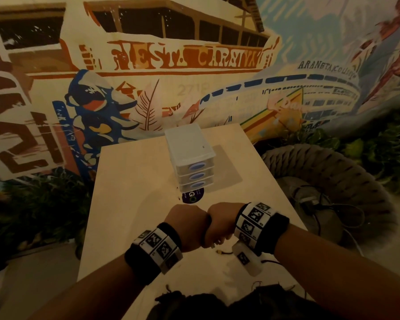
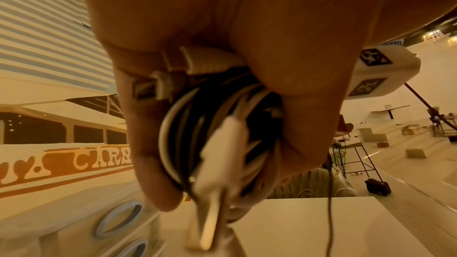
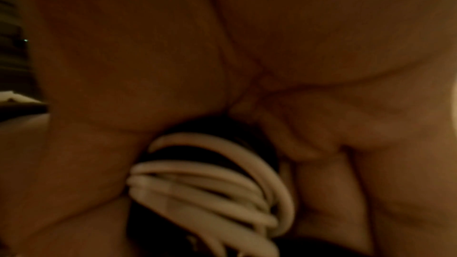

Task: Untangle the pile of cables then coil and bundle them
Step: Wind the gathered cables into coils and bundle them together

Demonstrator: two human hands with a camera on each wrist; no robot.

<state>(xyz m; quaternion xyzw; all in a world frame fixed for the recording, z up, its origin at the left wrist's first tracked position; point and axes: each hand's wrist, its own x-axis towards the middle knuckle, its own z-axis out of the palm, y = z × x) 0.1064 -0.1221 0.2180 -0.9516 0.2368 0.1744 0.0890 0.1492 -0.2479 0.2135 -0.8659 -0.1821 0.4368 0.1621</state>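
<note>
Both hands meet over the pale table, knuckles up. My left hand and right hand grip one small coil of white and black cables between them. In the left wrist view the loops sit between curled fingers, and a white plug with a flat metal tip hangs from the coil. The right wrist view shows white loops pressed into the palm. From above only a sliver of the coil shows. A thin black cable with a gold connector trails below the hands.
A white three-drawer unit stands mid-table beyond the hands, a dark round disc at its foot. A woven chair on the right holds black cables and a charger. A dark tangled mass lies at the near edge.
</note>
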